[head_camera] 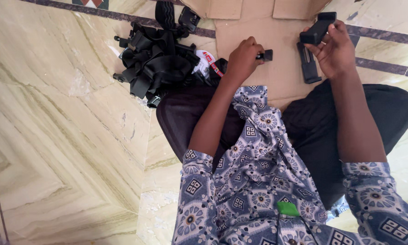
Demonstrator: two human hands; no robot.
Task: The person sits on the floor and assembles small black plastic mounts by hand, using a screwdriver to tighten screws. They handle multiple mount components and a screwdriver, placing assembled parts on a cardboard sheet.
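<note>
Marble floor (63, 131), cardboard sheet (249, 27), black straps (156, 66) nearby.

A small black clip (266, 55) sits pinched at my left fingertips, low over the brown cardboard (258, 41). My right hand grips a black rectangular clamp (318, 28), tilted with one end raised. Just beside it, a second black clamp (309, 63) lies flat and lengthwise on the same cardboard sheet.

Matt black plastic clamp (318, 28), woven black straps (155, 63), matt brown cardboard (258, 45), glossy marble floor (63, 127).
</note>
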